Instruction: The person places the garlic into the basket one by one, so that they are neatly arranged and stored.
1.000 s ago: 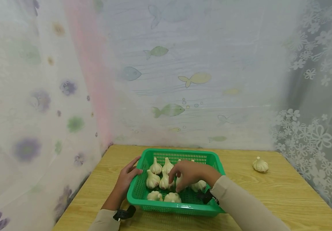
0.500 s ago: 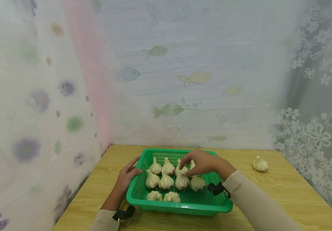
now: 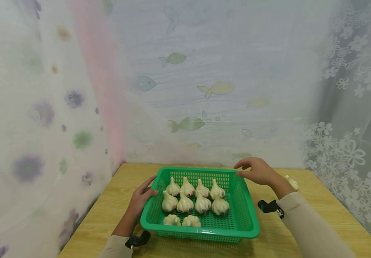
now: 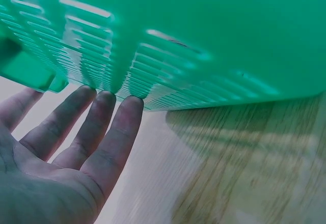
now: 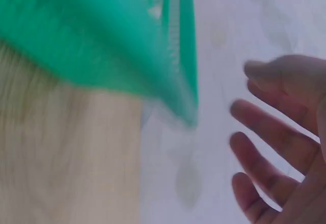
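Note:
A green plastic basket [image 3: 201, 231] with slotted walls holds several pale garlic bulbs [image 3: 185, 204], with bare floor at its right end. My left hand [image 3: 141, 197] rests against the basket's left side, thumb at the rim. In the left wrist view, its fairly straight fingers [image 4: 122, 122] touch the slotted outer wall. My right hand [image 3: 259, 172] is over the basket's far right corner, fingers loosely bent, nothing held. The right wrist view shows those fingers [image 5: 275, 132] spread beside the blurred basket corner. One more garlic bulb [image 3: 292, 183] lies on the table, partly hidden behind the right forearm.
The wooden table [image 3: 108, 204] reaches back to a hanging curtain [image 3: 224, 118] printed with fish. Flowered curtains [image 3: 30, 125] enclose the left and right sides. Each wrist wears a black camera mount [image 3: 138, 239].
My right hand has drawn back from above the garlic bulbs to the far right corner, uncovering the bulbs it had hidden. The left hand stays at the basket's left side.

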### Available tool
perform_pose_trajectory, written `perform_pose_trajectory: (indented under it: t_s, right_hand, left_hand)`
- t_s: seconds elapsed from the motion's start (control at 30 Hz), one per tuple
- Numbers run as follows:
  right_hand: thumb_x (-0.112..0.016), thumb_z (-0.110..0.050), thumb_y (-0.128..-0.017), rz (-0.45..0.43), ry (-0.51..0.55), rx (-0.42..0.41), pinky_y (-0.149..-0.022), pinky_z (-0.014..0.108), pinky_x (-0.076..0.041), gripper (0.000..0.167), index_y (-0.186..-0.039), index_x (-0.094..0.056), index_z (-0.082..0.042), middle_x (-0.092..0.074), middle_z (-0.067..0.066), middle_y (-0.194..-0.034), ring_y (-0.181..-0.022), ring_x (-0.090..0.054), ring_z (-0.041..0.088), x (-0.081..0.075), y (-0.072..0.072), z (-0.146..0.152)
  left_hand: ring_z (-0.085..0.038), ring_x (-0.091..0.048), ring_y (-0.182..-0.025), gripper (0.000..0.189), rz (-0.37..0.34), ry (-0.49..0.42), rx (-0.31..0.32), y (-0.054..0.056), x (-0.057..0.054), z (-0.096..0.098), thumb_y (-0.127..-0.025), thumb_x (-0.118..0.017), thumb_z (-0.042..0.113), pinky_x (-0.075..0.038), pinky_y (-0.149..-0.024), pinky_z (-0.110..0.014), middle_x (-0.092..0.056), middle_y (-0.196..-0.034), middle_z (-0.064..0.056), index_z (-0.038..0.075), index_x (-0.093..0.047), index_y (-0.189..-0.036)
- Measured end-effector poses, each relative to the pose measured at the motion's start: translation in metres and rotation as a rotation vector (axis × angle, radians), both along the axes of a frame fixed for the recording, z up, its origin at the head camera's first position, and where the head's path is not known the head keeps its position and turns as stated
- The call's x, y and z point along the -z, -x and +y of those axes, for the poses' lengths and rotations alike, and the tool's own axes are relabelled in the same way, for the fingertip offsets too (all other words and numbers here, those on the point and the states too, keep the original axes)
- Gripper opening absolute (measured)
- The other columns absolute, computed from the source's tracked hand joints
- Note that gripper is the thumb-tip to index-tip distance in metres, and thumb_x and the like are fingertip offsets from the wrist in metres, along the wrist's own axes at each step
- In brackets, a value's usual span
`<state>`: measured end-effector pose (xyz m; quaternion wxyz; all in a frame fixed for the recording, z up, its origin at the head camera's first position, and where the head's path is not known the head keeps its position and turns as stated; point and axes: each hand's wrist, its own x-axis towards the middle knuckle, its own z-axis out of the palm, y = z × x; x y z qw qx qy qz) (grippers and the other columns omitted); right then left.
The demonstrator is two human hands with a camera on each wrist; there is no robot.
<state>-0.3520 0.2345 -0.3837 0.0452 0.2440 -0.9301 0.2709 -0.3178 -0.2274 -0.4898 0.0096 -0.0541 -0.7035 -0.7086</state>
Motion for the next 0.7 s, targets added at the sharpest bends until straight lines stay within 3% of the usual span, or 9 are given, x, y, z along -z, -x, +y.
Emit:
perform_pose_trajectory:
  t_s: [0.33,0.43,0.47,0.57,0.63,0.67,0.7]
  right_hand:
    - [-0.067,-0.016,-0.1,0.151,0.074,0.269,-0.092,0.06,-0.053,0.029,-0.128,-0.071,-0.01,-0.065,0.022,-0.136,-0.12,-0.06,0.045,0.034,-0.004,0.057]
    - [-0.066,-0.014,-0.099,0.209,0.119,0.356,-0.071,0.055,-0.054,0.031,-0.129,-0.071,-0.008,-0.062,0.025,-0.14,-0.087,-0.064,0.049,0.045,-0.005,0.067]
    - [-0.066,-0.013,-0.099,0.231,0.132,0.385,-0.073,0.057,-0.054,0.032,-0.13,-0.07,-0.007,-0.061,0.026,-0.141,-0.085,-0.063,0.051,0.048,-0.005,0.07]
    - [-0.068,-0.012,-0.096,0.273,0.165,0.464,-0.083,0.066,-0.049,0.039,-0.134,-0.066,-0.002,-0.056,0.029,-0.145,-0.095,-0.06,0.056,0.057,-0.005,0.078]
    - [-0.07,-0.013,-0.095,0.288,0.165,0.512,-0.102,0.073,-0.037,0.047,-0.139,-0.061,0.002,-0.052,0.033,-0.147,-0.121,-0.051,0.057,0.064,-0.005,0.083]
    - [-0.071,-0.015,-0.094,0.283,0.162,0.535,-0.108,0.076,-0.028,0.053,-0.141,-0.057,0.005,-0.049,0.035,-0.147,-0.131,-0.044,0.057,0.067,-0.006,0.086]
    - [-0.071,-0.016,-0.094,0.273,0.156,0.558,-0.109,0.076,-0.026,0.059,-0.144,-0.053,0.007,-0.047,0.036,-0.148,-0.134,-0.04,0.058,0.071,-0.007,0.089]
  left_hand:
    - [-0.035,-0.069,-0.113,0.062,0.002,0.003,0.006,-0.002,0.0,0.0,-0.098,-0.064,0.013,-0.061,-0.084,-0.046,-0.062,-0.142,-0.023,0.028,-0.048,-0.156]
    - [-0.036,-0.069,-0.112,0.062,0.003,0.004,0.008,-0.002,0.0,-0.001,-0.098,-0.064,0.014,-0.061,-0.084,-0.046,-0.062,-0.141,-0.023,0.027,-0.047,-0.156]
    - [-0.036,-0.069,-0.112,0.062,0.003,0.005,0.01,-0.002,-0.001,-0.001,-0.098,-0.064,0.014,-0.061,-0.084,-0.046,-0.062,-0.141,-0.023,0.027,-0.047,-0.156]
    - [-0.035,-0.07,-0.111,0.061,0.004,0.002,0.011,-0.003,-0.001,-0.001,-0.098,-0.064,0.014,-0.062,-0.084,-0.046,-0.062,-0.141,-0.023,0.027,-0.047,-0.156]
    - [-0.035,-0.07,-0.11,0.062,0.005,-0.005,0.01,-0.003,-0.001,-0.001,-0.099,-0.064,0.014,-0.062,-0.083,-0.046,-0.062,-0.14,-0.024,0.025,-0.046,-0.157]
    - [-0.035,-0.07,-0.11,0.062,0.004,-0.008,0.012,-0.003,-0.001,0.0,-0.099,-0.064,0.014,-0.062,-0.082,-0.045,-0.063,-0.139,-0.024,0.025,-0.046,-0.157]
    - [-0.035,-0.07,-0.11,0.061,0.004,-0.013,0.015,-0.003,-0.001,0.0,-0.099,-0.063,0.013,-0.062,-0.082,-0.045,-0.063,-0.139,-0.024,0.025,-0.046,-0.157]
